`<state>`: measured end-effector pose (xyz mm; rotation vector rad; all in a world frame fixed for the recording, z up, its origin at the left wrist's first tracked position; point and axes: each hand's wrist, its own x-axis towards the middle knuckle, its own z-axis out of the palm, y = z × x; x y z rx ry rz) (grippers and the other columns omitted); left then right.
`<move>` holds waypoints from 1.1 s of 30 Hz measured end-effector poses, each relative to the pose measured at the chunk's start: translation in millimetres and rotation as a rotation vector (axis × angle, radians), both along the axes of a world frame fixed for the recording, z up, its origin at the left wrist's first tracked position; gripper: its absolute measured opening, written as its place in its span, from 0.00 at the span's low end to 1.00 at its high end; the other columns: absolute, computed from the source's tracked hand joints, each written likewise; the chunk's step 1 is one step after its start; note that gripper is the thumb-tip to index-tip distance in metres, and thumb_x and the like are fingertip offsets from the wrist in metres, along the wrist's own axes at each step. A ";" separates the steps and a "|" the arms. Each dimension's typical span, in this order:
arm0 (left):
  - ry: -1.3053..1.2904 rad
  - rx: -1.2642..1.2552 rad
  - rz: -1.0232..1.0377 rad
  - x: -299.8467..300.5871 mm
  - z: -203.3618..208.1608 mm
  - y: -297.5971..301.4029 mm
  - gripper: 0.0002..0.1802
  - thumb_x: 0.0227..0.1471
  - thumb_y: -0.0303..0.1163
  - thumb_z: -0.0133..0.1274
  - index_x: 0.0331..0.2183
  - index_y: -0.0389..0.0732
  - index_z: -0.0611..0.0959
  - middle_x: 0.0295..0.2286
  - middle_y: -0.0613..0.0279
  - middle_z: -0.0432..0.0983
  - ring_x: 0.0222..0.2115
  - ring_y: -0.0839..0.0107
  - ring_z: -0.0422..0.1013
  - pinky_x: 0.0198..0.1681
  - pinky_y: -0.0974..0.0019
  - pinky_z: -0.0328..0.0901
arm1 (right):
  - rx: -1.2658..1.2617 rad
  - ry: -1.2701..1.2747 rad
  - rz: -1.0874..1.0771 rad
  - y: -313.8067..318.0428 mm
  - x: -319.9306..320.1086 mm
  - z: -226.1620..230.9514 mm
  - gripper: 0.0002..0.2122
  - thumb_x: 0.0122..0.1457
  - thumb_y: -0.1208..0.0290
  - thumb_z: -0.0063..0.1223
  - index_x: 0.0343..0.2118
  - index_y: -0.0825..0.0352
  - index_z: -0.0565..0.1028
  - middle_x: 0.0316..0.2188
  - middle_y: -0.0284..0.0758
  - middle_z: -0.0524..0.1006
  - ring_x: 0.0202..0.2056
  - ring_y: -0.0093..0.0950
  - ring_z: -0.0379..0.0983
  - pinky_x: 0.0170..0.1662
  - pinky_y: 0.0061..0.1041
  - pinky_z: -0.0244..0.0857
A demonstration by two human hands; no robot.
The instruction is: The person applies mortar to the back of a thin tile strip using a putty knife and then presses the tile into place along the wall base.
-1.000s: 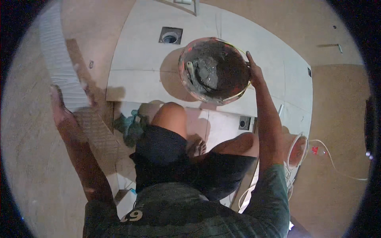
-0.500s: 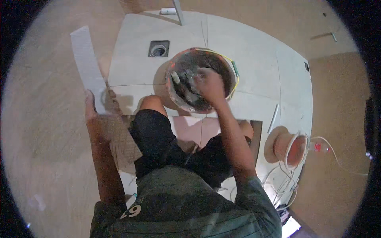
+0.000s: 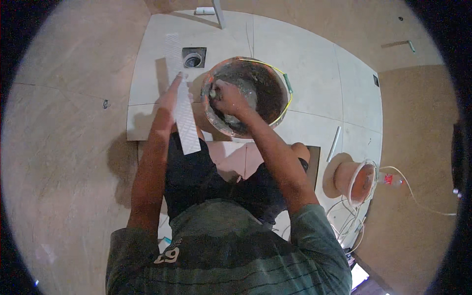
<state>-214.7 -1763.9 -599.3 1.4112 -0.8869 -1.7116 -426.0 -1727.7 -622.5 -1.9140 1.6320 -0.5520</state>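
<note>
Holding grey wet mortar, the round mortar-smeared bucket (image 3: 246,96) sits at upper centre of the frame on the pale tiled floor (image 3: 314,64). The right hand (image 3: 227,97) is fisted around a tool inside it. The left hand (image 3: 169,96) grips a long white strip (image 3: 182,103), running top to bottom, tilted slightly.

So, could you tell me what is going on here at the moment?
A person crouches on a tiled floor over a bucket of grey paste. The right hand is down inside the bucket, gripping a small tool whose shape is hard to make out. The left hand holds a long white strip up beside the bucket. A square floor drain lies just beyond the strip, and a cable reel with white wire sits to the person's right.
</note>
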 end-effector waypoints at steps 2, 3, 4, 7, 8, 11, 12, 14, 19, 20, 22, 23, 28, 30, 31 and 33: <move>0.067 0.061 0.010 -4.7 -14.8 -4.4 0.33 0.56 0.60 0.49 0.50 0.43 0.75 0.31 0.63 0.76 0.22 0.72 0.71 0.27 0.67 0.68 | -0.107 0.064 0.023 8.0 -11.6 2.6 0.21 0.45 0.70 0.60 0.44 0.68 0.73 0.38 0.49 0.77 0.44 0.51 0.73 0.50 0.45 0.66; 0.056 0.062 0.021 -1.7 -19.6 -4.0 0.33 0.56 0.60 0.49 0.50 0.43 0.75 0.31 0.63 0.76 0.22 0.72 0.71 0.27 0.67 0.68 | -0.205 0.133 0.035 14.5 -19.2 2.7 0.19 0.46 0.70 0.59 0.43 0.68 0.73 0.38 0.49 0.77 0.43 0.50 0.74 0.49 0.46 0.67; 0.062 0.171 -0.025 -5.2 -24.3 -2.0 0.32 0.55 0.59 0.50 0.50 0.43 0.75 0.30 0.63 0.75 0.22 0.71 0.71 0.26 0.66 0.68 | -0.199 0.132 0.034 21.9 -29.6 2.2 0.19 0.46 0.70 0.59 0.43 0.68 0.73 0.38 0.49 0.77 0.43 0.50 0.74 0.49 0.46 0.67; 0.185 0.318 -0.081 -18.1 -19.9 7.3 0.31 0.54 0.58 0.53 0.48 0.43 0.74 0.26 0.62 0.75 0.21 0.70 0.71 0.23 0.62 0.68 | 0.046 0.563 0.118 32.5 -45.5 -3.6 0.15 0.48 0.71 0.56 0.40 0.66 0.77 0.38 0.47 0.78 0.39 0.46 0.77 0.43 0.46 0.70; 0.158 0.280 -0.086 -21.4 -18.7 10.3 0.31 0.54 0.59 0.52 0.47 0.42 0.74 0.27 0.62 0.75 0.21 0.71 0.71 0.23 0.63 0.68 | 0.050 0.656 0.137 33.7 -45.9 -10.9 0.13 0.50 0.70 0.55 0.39 0.65 0.78 0.37 0.46 0.78 0.38 0.44 0.78 0.40 0.44 0.71; 0.054 0.279 -0.102 -30.1 10.0 41.2 0.32 0.55 0.59 0.52 0.48 0.42 0.74 0.29 0.60 0.76 0.21 0.72 0.71 0.23 0.65 0.68 | 0.054 0.775 0.164 42.8 -53.7 -20.8 0.10 0.51 0.68 0.54 0.34 0.63 0.80 0.35 0.44 0.80 0.36 0.40 0.80 0.36 0.40 0.73; -0.027 0.307 -0.107 -29.0 22.9 54.2 0.32 0.55 0.59 0.52 0.48 0.41 0.74 0.31 0.60 0.76 0.20 0.73 0.70 0.23 0.67 0.68 | 0.041 0.799 0.174 46.4 -54.2 -19.7 0.09 0.50 0.67 0.54 0.32 0.63 0.81 0.33 0.43 0.81 0.36 0.40 0.80 0.35 0.38 0.74; -0.099 0.077 -0.147 0.6 -5.9 86.1 0.33 0.55 0.58 0.52 0.49 0.41 0.74 0.33 0.59 0.77 0.20 0.74 0.70 0.23 0.69 0.68 | 0.078 0.772 0.198 53.4 -41.3 4.4 0.08 0.51 0.67 0.54 0.30 0.63 0.81 0.31 0.43 0.81 0.35 0.40 0.80 0.35 0.39 0.74; 0.033 0.295 -0.232 21.2 -5.8 118.8 0.35 0.55 0.59 0.52 0.52 0.39 0.72 0.40 0.59 0.78 0.22 0.73 0.73 0.23 0.68 0.68 | 0.278 0.712 0.010 78.8 -68.3 74.3 0.13 0.51 0.61 0.55 0.26 0.68 0.81 0.28 0.47 0.80 0.34 0.44 0.79 0.39 0.42 0.73; 0.005 0.275 -0.216 19.0 6.5 117.8 0.36 0.54 0.60 0.52 0.52 0.39 0.72 0.39 0.59 0.78 0.22 0.73 0.73 0.22 0.69 0.68 | 0.286 0.718 0.002 86.5 -78.7 75.8 0.13 0.51 0.61 0.55 0.26 0.68 0.81 0.28 0.47 0.80 0.34 0.44 0.79 0.39 0.42 0.73; -0.023 0.275 -0.239 15.6 3.7 104.0 0.37 0.54 0.61 0.51 0.51 0.39 0.73 0.37 0.59 0.78 0.22 0.73 0.73 0.23 0.69 0.68 | 0.370 0.562 -0.212 102.6 -99.0 80.2 0.17 0.53 0.55 0.55 0.29 0.67 0.82 0.29 0.49 0.79 0.35 0.45 0.78 0.40 0.42 0.71; -0.064 0.267 -0.244 16.7 1.4 91.5 0.37 0.54 0.62 0.51 0.51 0.39 0.73 0.36 0.59 0.78 0.22 0.72 0.73 0.23 0.68 0.68 | 0.368 0.565 -0.217 106.8 -101.5 85.3 0.17 0.53 0.55 0.55 0.29 0.67 0.82 0.29 0.49 0.79 0.35 0.45 0.78 0.40 0.42 0.71; -0.013 0.286 -0.184 0.8 -31.6 41.7 0.39 0.52 0.66 0.49 0.48 0.40 0.76 0.30 0.59 0.77 0.21 0.71 0.72 0.23 0.66 0.68 | 0.304 0.269 -0.463 137.9 -99.1 95.8 0.23 0.57 0.48 0.52 0.37 0.68 0.80 0.30 0.49 0.80 0.36 0.45 0.78 0.41 0.38 0.69; -0.034 0.332 -0.178 -6.7 -26.6 39.8 0.39 0.52 0.67 0.48 0.47 0.40 0.76 0.29 0.59 0.76 0.21 0.70 0.71 0.23 0.65 0.68 | 0.278 0.149 -0.614 157.0 -97.4 79.9 0.23 0.58 0.49 0.53 0.37 0.70 0.80 0.30 0.49 0.80 0.36 0.43 0.78 0.40 0.37 0.69; -0.013 0.317 -0.230 -9.4 -22.2 48.5 0.40 0.52 0.67 0.49 0.48 0.40 0.75 0.28 0.59 0.76 0.21 0.70 0.71 0.24 0.65 0.68 | 0.261 0.029 -0.760 170.2 -98.9 64.2 0.22 0.58 0.50 0.54 0.37 0.71 0.79 0.31 0.48 0.80 0.35 0.41 0.78 0.40 0.36 0.69; 0.015 0.304 -0.303 -16.8 -19.6 61.7 0.40 0.52 0.67 0.49 0.50 0.40 0.74 0.26 0.59 0.76 0.21 0.70 0.72 0.24 0.65 0.68 | 0.086 0.022 -0.722 199.8 -116.7 22.3 0.21 0.59 0.54 0.56 0.39 0.72 0.79 0.30 0.42 0.80 0.33 0.32 0.76 0.36 0.32 0.69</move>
